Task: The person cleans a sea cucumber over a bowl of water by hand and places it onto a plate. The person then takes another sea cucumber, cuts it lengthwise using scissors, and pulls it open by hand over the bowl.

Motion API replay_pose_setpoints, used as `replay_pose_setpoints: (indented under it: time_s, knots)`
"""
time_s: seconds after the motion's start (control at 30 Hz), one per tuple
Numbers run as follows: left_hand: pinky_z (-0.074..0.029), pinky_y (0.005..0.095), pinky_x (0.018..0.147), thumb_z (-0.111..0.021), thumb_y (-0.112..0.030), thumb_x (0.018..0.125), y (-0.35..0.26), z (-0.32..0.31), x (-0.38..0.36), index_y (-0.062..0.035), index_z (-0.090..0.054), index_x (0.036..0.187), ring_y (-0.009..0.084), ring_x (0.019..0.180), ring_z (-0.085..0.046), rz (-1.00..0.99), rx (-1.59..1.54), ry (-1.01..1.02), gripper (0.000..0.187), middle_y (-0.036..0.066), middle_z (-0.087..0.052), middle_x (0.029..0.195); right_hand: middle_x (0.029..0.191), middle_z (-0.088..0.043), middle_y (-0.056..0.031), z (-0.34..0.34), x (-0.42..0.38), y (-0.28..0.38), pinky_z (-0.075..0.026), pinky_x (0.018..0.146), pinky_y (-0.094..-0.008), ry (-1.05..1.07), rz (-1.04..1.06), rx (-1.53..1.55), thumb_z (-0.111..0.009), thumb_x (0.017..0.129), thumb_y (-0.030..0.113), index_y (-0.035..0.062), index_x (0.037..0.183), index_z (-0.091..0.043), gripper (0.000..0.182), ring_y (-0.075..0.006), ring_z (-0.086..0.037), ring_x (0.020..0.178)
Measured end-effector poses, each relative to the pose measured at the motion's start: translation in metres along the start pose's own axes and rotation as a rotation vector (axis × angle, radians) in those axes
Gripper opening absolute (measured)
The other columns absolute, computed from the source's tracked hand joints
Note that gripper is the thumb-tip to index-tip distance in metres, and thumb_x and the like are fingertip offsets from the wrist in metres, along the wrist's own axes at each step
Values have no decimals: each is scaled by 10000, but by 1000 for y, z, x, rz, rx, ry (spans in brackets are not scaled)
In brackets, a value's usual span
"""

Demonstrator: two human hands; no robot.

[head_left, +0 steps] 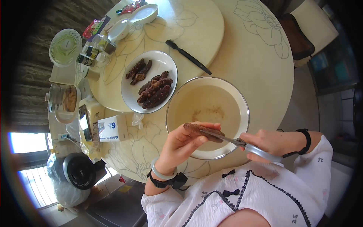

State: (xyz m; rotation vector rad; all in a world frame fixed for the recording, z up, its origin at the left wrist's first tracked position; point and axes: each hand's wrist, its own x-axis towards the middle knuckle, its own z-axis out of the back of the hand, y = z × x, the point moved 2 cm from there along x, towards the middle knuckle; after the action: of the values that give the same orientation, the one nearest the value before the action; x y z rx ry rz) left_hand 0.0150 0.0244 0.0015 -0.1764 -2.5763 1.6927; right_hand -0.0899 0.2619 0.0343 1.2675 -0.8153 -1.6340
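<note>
My left hand (184,145) holds a brown, bumpy sea cucumber (193,129) over the near edge of an enamel basin (245,99). The fingers of my right hand (261,143) are wrapped round grey-handled scissors (261,153), whose blades lie against the sea cucumber. Cloudy water with brown bits fills the basin. Behind and left of it, a white plate (128,85) bears several dark sea cucumbers (154,90). Whether the blades have cut into the piece cannot be told.
A black brush (189,57) lies behind the basin on the round table (261,64). At the left stand a tissue pack (113,129), a glass pot (64,99), small bottles (85,60) and a green strainer (65,47). A black fan (79,171) is lower left.
</note>
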Motion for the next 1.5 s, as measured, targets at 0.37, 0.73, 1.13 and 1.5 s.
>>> replay_pose_setpoints:
  time_s: [0.37, 0.73, 1.13, 1.5]
  knots:
    - [-500, 426, 1060, -514, -111, 1044, 2, 2, 1, 87, -525, 1324, 311, 1234, -604, 52, -152, -44, 343, 235, -591, 1343, 708, -637, -144, 2, -3, -4, -499, 555, -405, 9, -58, 9, -601, 906, 87, 6, 1123, -476, 263, -327, -654, 595]
    - [-499, 413, 1057, -481, -122, 1059, 1, 3, 1, 103, -535, 1307, 309, 1226, -613, 74, -147, -33, 339, 232, -598, 1338, 783, -639, -146, 13, -10, 2, -498, 626, -427, 156, -125, 89, -608, 930, 150, 33, 1180, -464, 311, -324, -647, 666]
    - [-507, 360, 1024, -521, -58, 1033, 2, -2, 0, 91, -572, 1280, 252, 1179, -643, 52, -5, 1, 293, 191, -636, 1313, 760, -662, -160, 4, -1, 4, -515, 604, -428, 72, -85, -36, -626, 920, 167, 13, 1211, -466, 366, -359, -674, 668]
    - [-490, 345, 1027, -504, -49, 1039, 2, -1, 0, 86, -554, 1294, 222, 1160, -648, 58, 12, 52, 293, 159, -639, 1322, 669, -624, -157, -1, 2, -2, -502, 541, -440, -9, -12, -103, -628, 891, 147, 12, 1141, -482, 320, -368, -643, 580]
